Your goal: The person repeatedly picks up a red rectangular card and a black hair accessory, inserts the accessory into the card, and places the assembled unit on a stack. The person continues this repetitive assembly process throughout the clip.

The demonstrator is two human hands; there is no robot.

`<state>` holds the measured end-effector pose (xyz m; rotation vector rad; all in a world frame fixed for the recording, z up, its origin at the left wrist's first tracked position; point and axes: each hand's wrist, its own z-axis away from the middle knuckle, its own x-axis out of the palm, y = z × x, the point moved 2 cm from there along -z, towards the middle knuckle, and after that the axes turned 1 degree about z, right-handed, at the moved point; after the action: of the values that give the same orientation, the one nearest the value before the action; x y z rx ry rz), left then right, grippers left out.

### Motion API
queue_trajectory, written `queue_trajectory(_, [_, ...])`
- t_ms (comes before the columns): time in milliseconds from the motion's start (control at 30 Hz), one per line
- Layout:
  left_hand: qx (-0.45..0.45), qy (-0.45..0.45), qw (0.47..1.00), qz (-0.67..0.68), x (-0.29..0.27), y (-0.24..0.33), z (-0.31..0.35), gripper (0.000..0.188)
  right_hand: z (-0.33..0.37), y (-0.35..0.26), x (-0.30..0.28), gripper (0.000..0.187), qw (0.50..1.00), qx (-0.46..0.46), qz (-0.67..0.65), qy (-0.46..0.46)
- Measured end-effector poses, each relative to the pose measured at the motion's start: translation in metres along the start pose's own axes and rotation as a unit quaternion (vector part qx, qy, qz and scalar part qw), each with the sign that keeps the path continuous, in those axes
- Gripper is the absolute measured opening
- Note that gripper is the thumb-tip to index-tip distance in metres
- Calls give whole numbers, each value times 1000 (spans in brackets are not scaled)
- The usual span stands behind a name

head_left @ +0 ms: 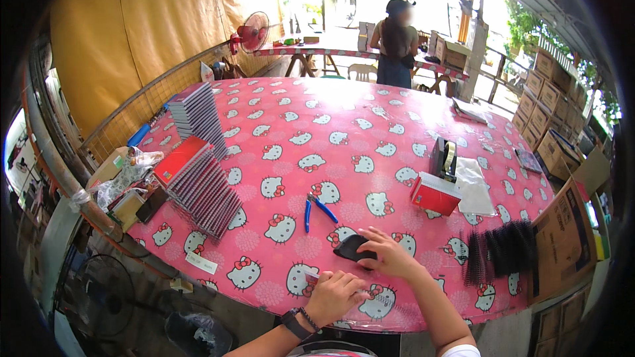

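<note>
Bare forearms cross the lower edge, a white sleeve (461,351) at the right elbow, a black wristwatch (295,324) and dark bead bracelet (308,319) on the left wrist; the left hand (334,299) is palm down with its fingers partly curled, and whether they grasp anything I cannot tell; the right hand (389,255) curves its spread fingers over a flat black object (348,247), touching it, though whether they pinch it or merely rest there I cannot tell; that object lies on the pink cat-print tablecloth (344,122), just beyond the left hand.

Blue-handled cutting pliers (323,207) lie beyond it, handles apart; to the left stands a tilted stack of red-covered spiral notebooks (198,188), another notebook stack (198,116) behind; to the right, a red spiral notebook (435,193) sits before a black tape dispenser (440,158), and black binding coils (503,251) lie beside a cardboard box (565,244); farther off, a co-worker (397,46) stands near a second table (350,47).
</note>
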<state>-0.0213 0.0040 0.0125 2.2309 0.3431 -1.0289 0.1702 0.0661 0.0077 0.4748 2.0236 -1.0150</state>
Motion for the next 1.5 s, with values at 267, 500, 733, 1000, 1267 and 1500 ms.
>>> queue_trajectory(267, [36,-21,999,-9,-1,-10,4,19,2,5,12,40,996,71,4,-60])
queue_trajectory(500, [36,-3,999,36,-9,-7,1,18,1,-2,15,65,990,104,62,-73])
queue_trajectory(733, [32,32,995,85,-18,-2,-1,18,-6,-2,32,64,992,52,97,-64])
queue_trajectory(1000, [55,2,995,79,-11,-10,3,20,22,-7,31,61,993,79,85,-4])
queue_trajectory(1267, [55,-22,996,63,-9,-15,7,29,19,-19,33,59,987,102,122,27])
queue_trajectory(1500, [3,4,1000,-10,-29,-23,8,27,67,-2,20,43,945,159,-267,106])
